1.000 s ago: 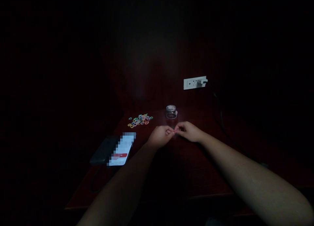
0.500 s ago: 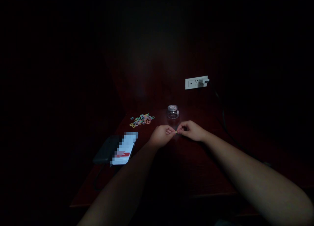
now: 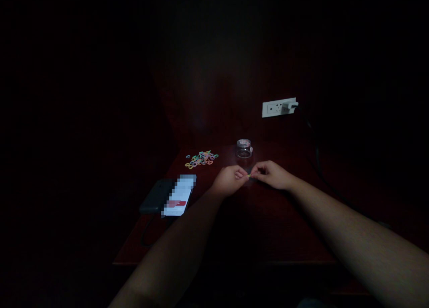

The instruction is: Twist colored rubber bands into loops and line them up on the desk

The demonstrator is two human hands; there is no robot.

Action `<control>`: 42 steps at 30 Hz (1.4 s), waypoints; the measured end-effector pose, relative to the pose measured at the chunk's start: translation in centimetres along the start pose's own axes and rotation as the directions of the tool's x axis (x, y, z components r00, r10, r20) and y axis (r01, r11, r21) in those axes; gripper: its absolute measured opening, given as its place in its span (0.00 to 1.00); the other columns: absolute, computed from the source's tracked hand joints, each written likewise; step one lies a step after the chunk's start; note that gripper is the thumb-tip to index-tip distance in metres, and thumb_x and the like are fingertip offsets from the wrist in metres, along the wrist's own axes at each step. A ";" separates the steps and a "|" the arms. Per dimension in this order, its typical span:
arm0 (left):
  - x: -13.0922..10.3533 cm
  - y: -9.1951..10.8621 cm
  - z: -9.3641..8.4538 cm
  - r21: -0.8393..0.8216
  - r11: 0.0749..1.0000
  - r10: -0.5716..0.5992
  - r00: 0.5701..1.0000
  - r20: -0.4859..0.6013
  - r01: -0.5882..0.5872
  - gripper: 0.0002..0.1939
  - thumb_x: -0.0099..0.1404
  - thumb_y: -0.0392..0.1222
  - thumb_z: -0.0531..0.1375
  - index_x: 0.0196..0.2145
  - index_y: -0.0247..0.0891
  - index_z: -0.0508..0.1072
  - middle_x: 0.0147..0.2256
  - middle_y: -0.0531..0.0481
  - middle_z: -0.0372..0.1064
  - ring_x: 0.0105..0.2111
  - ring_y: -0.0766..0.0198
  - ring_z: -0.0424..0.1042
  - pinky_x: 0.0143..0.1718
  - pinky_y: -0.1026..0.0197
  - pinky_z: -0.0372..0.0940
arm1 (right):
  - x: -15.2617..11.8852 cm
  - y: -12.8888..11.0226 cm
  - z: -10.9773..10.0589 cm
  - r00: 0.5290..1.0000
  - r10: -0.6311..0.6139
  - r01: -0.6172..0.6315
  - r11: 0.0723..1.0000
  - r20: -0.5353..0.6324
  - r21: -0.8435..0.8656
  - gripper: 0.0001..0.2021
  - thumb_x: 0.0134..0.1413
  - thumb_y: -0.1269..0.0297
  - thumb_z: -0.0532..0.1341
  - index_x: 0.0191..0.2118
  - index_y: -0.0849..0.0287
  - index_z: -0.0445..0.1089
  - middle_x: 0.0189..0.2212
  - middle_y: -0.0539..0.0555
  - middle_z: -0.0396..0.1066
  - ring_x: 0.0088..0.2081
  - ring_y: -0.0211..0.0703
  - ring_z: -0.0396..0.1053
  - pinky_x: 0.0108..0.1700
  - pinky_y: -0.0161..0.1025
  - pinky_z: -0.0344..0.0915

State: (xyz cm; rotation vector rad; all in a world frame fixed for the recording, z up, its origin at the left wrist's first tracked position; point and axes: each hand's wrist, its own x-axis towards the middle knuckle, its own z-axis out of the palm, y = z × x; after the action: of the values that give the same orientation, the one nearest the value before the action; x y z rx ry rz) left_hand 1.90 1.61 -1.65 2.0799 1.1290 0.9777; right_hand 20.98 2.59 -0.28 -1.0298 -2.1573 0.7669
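Observation:
My left hand and my right hand meet fingertip to fingertip above the dark red table. Between their pinched fingers is a small yellow hair tie, gripped from both sides. Much of it is hidden by the fingertips. Just beyond the hands stands a clear round jar with a lid and some pinkish marking on it. To the left of the jar lies a loose pile of small coloured hair ties, in yellow, green, pink, blue and orange.
A lit phone leans near my left forearm, against or beside a dark power bank with a cable. On the back wall is a white socket with a plug, its dark cord running down to the right. The table's front edge is near me.
The whole view has shifted, so everything appears slightly further right and higher. Both hands keep their pinch on the yellow hair tie, and a little more of it shows between the fingertips.

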 end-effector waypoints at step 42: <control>-0.4 1.3 -0.2 -0.015 1.000 0.027 1.000 -0.012 -0.027 0.07 0.55 0.40 0.58 0.30 0.33 0.69 0.27 0.49 0.69 0.26 0.70 0.66 0.27 0.69 0.62 | -0.1 -0.7 0.1 1.000 0.016 -0.017 0.997 0.013 0.077 0.13 0.47 0.56 0.58 0.29 0.63 0.67 0.21 0.50 0.64 0.24 0.34 0.59 0.26 0.32 0.56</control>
State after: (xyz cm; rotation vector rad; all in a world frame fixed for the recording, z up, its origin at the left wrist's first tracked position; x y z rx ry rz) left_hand 2.19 0.68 -0.68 2.0848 1.0990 1.0098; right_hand 20.68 2.10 0.12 -1.0072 -2.1147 0.8592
